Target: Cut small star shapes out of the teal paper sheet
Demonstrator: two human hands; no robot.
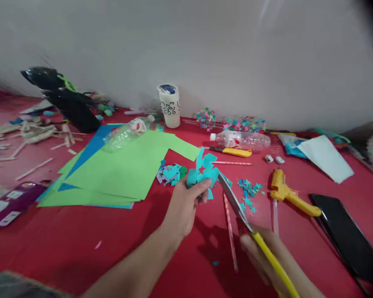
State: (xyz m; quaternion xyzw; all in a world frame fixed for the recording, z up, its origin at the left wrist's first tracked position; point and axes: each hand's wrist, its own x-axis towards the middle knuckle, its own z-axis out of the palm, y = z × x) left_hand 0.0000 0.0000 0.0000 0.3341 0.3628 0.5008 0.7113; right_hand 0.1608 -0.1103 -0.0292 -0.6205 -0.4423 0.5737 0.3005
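Head view: from where I stand, two bare hands at work over a red table [112, 248]. Left hand [183, 203] raised off the surface near the middle, thumb and fingers pinching a turquoise paper piece [205, 169], strips fanned outward, a star-shaped gap in it. Right hand [253, 250], nearer and to the right, blurred; fingers wrapped about the yellow handles of the scissors [236, 200]. Blades point far and left, tips at the paper's right edge; cannot tell whether they touch it. Just left of the paper, a small heap of lilac, turquoise and green cut pieces [170, 174]; to its right, loose blue and teal stars [250, 190]. Striped pink straw [230, 231] lies between the hands, on the table. Farther left, green sheets [118, 174] overlap a blue sheet [90, 153], a clear bottle [127, 132] on its side over their far edge. Far middle, a white cup [170, 109] upright near the wall. Right of it, a second clear bottle [245, 140] lying down, yellow cutter [236, 152] just nearer. Right side: yellow glue gun [281, 188], then a black phone [348, 231] beside it, nearer.
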